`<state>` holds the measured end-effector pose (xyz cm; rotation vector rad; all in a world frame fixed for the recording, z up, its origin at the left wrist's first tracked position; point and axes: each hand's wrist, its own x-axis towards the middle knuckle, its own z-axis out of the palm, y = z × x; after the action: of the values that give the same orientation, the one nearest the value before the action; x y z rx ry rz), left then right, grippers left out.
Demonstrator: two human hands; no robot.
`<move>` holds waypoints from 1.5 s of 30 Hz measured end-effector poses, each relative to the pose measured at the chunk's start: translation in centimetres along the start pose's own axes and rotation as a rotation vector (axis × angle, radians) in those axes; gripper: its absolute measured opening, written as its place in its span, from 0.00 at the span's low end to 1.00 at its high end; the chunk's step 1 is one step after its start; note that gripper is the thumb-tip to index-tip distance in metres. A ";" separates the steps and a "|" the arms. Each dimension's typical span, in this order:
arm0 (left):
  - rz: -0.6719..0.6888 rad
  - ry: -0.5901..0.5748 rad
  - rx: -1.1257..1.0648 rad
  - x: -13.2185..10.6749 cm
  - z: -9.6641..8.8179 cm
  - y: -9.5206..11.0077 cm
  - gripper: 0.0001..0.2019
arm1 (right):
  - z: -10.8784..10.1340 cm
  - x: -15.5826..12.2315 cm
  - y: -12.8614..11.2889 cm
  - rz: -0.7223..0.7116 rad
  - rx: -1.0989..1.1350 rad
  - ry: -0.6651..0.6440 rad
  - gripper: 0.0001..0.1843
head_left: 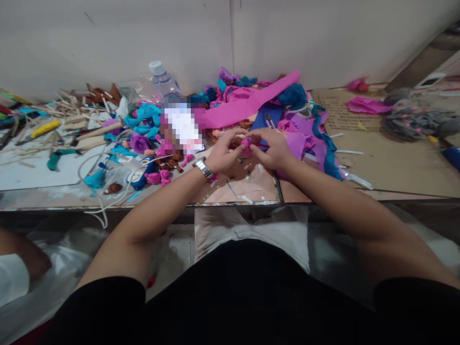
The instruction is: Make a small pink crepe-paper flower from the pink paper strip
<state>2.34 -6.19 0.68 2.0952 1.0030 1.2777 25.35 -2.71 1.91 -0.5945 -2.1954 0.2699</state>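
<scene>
Between my two hands is a small crumpled piece of pink crepe paper (pixel 246 142), close above the table's front part. My left hand (pixel 225 152), with a metal watch on the wrist, pinches it from the left with thumb and fingers. From the other side, the thumb and fingertips of my right hand (pixel 272 147) press on it. Part of the paper is covered by my fingers. Just behind my hands lies a long pink crepe paper strip (pixel 237 111) on a heap of crumpled paper. A phone (pixel 184 125), partly blurred out, rests left of my left hand.
A clear bottle (pixel 166 84) with a white cap stands behind the phone. Wooden sticks (pixel 77 112) and a yellow-handled tool (pixel 45 128) crowd the left. A white cable (pixel 108 203) hangs over the table edge. Cardboard (pixel 359 163) lies at right; a person's limb (pixel 25 254) shows lower left.
</scene>
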 end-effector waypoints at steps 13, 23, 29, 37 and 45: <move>-0.055 -0.010 -0.046 0.0 -0.1 0.2 0.28 | 0.2 0.1 -0.2 0.020 0.018 0.030 0.13; -0.029 -0.023 -0.046 0.0 -0.3 0.2 0.25 | 0.4 0.0 0.7 0.039 0.009 0.032 0.12; -0.013 -0.019 0.028 -0.1 -0.4 0.7 0.24 | 0.4 0.0 0.6 0.041 0.005 0.029 0.13; -0.039 -0.041 -0.003 0.0 -0.3 0.8 0.28 | 0.3 -0.1 0.5 0.076 0.011 0.017 0.11; -0.020 -0.028 -0.068 0.2 -0.5 0.1 0.27 | 0.2 0.0 0.7 0.056 0.011 0.023 0.11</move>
<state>1.95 -6.06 1.10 2.0415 0.9531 1.2518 25.37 -2.12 1.52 -0.6500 -2.1560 0.3031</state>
